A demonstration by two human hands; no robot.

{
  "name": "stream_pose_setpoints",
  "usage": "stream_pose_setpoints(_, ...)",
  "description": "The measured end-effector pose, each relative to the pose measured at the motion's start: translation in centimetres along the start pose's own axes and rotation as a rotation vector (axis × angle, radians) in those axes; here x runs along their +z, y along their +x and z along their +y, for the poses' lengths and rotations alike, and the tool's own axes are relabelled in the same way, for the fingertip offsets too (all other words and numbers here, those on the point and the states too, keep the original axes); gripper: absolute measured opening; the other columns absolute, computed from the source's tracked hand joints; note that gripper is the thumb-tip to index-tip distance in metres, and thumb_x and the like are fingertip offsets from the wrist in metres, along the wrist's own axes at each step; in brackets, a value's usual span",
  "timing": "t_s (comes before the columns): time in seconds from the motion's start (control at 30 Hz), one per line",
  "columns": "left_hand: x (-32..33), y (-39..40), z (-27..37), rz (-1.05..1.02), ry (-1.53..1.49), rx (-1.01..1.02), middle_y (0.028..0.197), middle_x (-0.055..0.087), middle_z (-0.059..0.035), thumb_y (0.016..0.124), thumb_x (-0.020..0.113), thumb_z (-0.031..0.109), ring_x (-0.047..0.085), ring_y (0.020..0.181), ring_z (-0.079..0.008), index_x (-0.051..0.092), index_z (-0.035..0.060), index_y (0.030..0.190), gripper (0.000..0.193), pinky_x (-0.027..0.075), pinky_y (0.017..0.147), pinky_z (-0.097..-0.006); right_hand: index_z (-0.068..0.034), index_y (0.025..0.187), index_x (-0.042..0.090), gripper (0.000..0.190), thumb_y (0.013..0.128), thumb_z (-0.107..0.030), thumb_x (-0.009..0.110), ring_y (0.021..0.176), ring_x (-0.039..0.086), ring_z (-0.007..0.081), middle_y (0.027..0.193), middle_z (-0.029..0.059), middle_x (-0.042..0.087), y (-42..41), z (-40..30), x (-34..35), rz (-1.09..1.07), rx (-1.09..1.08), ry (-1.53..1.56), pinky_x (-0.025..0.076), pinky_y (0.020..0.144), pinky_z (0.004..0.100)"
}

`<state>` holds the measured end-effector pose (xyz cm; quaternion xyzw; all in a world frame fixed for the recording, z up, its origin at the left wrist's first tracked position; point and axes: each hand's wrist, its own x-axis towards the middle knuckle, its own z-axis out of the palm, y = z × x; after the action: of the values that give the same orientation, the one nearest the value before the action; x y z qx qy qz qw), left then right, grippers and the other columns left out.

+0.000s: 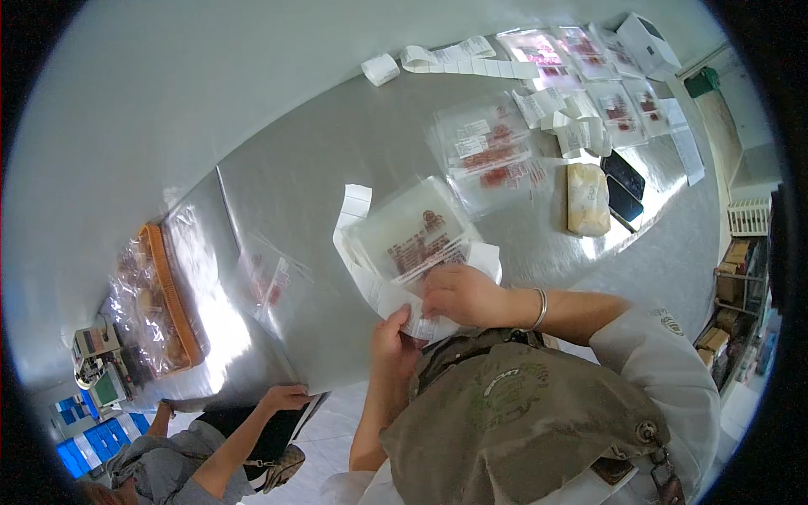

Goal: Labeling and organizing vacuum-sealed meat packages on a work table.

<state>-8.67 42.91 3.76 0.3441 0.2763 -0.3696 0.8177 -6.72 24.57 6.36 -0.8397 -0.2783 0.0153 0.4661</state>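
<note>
A strip of printed labels (pixel 355 249) curls around the left side of a stack of clear printed plastic bags (pixel 404 233) on the steel table. My left hand (pixel 394 341) grips the strip near the table's front edge, thumb on top. My right hand (pixel 464 295), with a bracelet at the wrist, has its bent fingers at the labels over the stack's lower edge; whether they pinch a label is hidden. White label paper (pixel 485 259) also shows just beyond the right hand. Behind the stack lies another pile of printed bags (pixel 492 151).
At the back are a label roll (pixel 380 69), unrolled label strips (pixel 571 123) and more bags (pixel 615 113). A wrapped yellowish block (pixel 587 199) lies beside two phones (pixel 623 189). Leftward are loose bags (pixel 271 281), an orange basket (pixel 170 303) and another person (pixel 189 448).
</note>
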Motion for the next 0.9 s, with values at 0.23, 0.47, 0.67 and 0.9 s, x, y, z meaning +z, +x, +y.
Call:
stream_pose_setpoints(0.23, 0.5, 0.0, -0.8, 0.319, 1.092, 0.687, 0.102, 0.056, -0.0134, 0.079, 0.053, 0.018, 0.054, 0.087, -0.0276, 0.054, -0.0018, 0.097, 0.027, 0.042, 0.073, -0.0375, -0.004, 0.078, 0.054, 0.010, 0.073, -0.012, 0.057, 0.066, 0.058, 0.0268, 0.069, 0.0124, 0.059, 3.2, 3.8, -1.0, 0.158, 0.663, 0.141, 0.045, 0.059, 0.0375)
stream_pose_setpoints(0.47, -2.4, 2.7, -2.0, 0.016, 1.724, 1.006, 0.124, 0.040, -0.0196, 0.074, 0.054, 0.018, 0.038, 0.112, -0.0383, 0.053, 0.0048, 0.103, 0.031, 0.022, 0.096, -0.0490, 0.000, 0.091, 0.049, 0.029, 0.075, -0.024, 0.055, 0.070, 0.060, 0.0298, 0.073, 0.0173, 0.060, 5.4, 8.3, 3.5, -0.058, 0.652, -0.291, 0.047, 0.061, 0.0381)
stream_pose_setpoints(0.67, -3.5, 3.0, -2.3, 0.037, 1.783, 0.919, 0.130, 0.035, -0.0180, 0.073, 0.056, 0.016, 0.032, 0.119, -0.0355, 0.043, 0.0075, 0.118, 0.048, 0.018, 0.099, -0.0481, -0.002, 0.095, 0.051, 0.027, 0.077, -0.022, 0.054, 0.089, 0.057, 0.0301, 0.091, 0.0190, 0.059, 6.7, 6.4, 0.6, -0.192, 0.877, -0.370, 0.044, 0.076, 0.0436)
stream_pose_setpoints(0.9, -2.9, 3.1, -2.9, 0.072, 1.712, 0.920, 0.131, 0.034, -0.0161, 0.074, 0.055, 0.019, 0.032, 0.119, -0.0356, 0.042, 0.0071, 0.121, 0.050, 0.016, 0.099, -0.0482, -0.011, 0.111, 0.049, 0.040, 0.076, -0.027, 0.056, 0.120, 0.032, 0.0205, 0.125, 0.0054, 0.039, 0.9, 8.7, 0.3, 0.064, 0.425, -0.825, 0.023, 0.093, 0.0560)
